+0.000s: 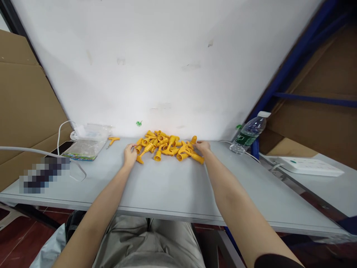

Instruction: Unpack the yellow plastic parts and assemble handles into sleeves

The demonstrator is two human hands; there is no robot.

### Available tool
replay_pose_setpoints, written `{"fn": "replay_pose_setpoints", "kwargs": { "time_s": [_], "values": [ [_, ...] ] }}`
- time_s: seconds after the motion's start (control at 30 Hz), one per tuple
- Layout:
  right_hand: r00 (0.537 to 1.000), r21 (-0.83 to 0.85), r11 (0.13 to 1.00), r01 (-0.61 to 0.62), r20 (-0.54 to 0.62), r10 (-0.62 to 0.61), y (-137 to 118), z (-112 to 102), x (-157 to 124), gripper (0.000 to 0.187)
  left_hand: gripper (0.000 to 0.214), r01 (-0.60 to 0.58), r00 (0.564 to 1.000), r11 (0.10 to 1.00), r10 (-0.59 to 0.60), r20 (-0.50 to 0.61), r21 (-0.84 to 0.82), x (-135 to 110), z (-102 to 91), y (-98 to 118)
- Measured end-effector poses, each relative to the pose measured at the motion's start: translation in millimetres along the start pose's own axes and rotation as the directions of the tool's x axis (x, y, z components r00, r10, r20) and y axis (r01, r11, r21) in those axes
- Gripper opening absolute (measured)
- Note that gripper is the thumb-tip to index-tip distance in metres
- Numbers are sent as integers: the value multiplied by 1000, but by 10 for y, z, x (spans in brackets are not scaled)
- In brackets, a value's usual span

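Observation:
A heap of yellow plastic pieces lies on the grey table against the white panel. Some pieces are hollow and flared at one end; others look like T-shaped handles. My left hand rests at the heap's left edge, its fingers apart and touching the outer pieces. At the opposite edge, my right hand reaches in with fingers stretched toward an upright yellow piece. Its fingertips are partly hidden. A yellow T-handled corkscrew with a metal spiral lies by itself to the left of the heap.
Clear plastic bags and a white cable lie on the left, near a blurred dark object. A tilted water bottle stands at right. Beyond it are a white power strip and a blue metal frame. Cardboard borders the left.

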State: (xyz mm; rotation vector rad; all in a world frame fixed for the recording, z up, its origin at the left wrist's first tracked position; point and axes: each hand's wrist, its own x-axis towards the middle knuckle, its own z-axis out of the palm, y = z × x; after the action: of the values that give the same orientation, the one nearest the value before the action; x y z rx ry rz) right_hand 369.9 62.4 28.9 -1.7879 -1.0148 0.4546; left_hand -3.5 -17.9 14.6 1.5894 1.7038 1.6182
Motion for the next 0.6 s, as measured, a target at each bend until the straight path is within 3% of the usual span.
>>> {"fn": "replay_pose_setpoints", "kwargs": {
  "time_s": [0.1, 0.23, 0.33, 0.43, 0.6],
  "values": [
    [991, -34, 994, -103, 87, 106, -91, -38, -119, 14, 29, 8, 1000, 1000, -8, -7, -12, -3, -8, 16],
    [985, -81, 991, -103, 134, 113, -240, -206, -359, 11, 28, -4, 1000, 1000, 4, -22, -31, -3, -7, 19],
    [974, -294, 956, 17, 223, 51, -347, -364, -583, 12, 28, -18, 999, 999, 16, -46, -46, -2, -11, 18],
    [942, -549, 825, 134, 330, 66, -429, -467, -805, 16, 28, -64, 996, 997, 61, -72, -38, -6, -38, 42],
    [868, -702, 639, 315, 485, 105, -539, -545, -1034, 7, 29, -314, 947, 949, 316, -62, 28, -59, -101, 247]
  ]
}}
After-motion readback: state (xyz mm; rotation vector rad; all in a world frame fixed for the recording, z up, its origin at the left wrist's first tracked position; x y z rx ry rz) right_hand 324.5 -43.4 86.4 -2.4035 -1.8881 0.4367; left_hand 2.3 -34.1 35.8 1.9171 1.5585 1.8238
